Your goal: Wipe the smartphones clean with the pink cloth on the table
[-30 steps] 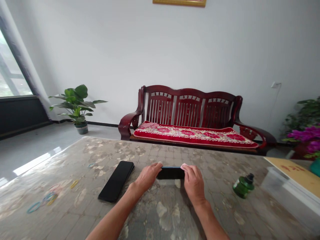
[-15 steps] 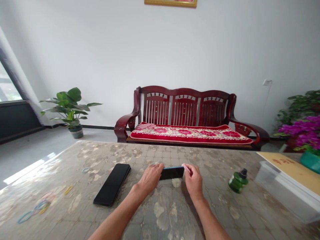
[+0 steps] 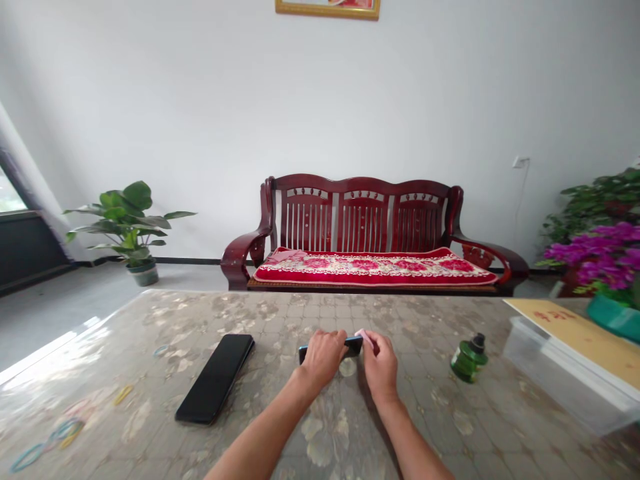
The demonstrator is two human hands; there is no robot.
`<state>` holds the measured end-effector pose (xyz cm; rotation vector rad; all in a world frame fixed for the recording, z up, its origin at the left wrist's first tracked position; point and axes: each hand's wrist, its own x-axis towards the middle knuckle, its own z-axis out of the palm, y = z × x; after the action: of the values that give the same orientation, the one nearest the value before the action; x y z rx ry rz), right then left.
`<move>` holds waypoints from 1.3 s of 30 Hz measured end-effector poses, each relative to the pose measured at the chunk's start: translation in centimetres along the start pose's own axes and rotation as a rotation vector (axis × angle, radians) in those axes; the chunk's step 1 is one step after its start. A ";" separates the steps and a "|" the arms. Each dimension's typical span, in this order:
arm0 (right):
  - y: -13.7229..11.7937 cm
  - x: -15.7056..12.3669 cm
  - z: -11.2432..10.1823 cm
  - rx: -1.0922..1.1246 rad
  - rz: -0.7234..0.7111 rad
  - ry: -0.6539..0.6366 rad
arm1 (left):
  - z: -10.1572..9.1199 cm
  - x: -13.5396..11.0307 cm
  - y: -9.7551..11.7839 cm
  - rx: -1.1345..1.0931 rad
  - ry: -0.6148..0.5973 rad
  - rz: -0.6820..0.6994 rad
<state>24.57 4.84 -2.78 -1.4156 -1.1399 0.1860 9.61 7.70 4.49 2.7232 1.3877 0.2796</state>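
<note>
left hand point(image 3: 324, 357) shifting inward along phone point(image 3: 355, 346), closing round its middle; right hand point(image 3: 381, 367) pinching pink cloth point(image 3: 365, 338) at its end; work seemingly continuing, second phone point(image 3: 216, 379) lying apart.

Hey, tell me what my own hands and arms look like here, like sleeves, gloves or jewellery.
Your left hand and right hand are bare, with no gloves. Both forearms are uncovered as far as they show, with no sleeve, watch or bracelet in view. I can't make out any rings.
</note>
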 end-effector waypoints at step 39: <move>-6.6 -1.1 1.6 0.233 -0.061 -0.114 | -7.6 -2.8 -3.5 -0.151 0.143 0.014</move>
<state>19.54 3.57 1.74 -1.1742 -1.2118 0.3487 3.72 7.33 11.08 2.6348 1.3204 0.5662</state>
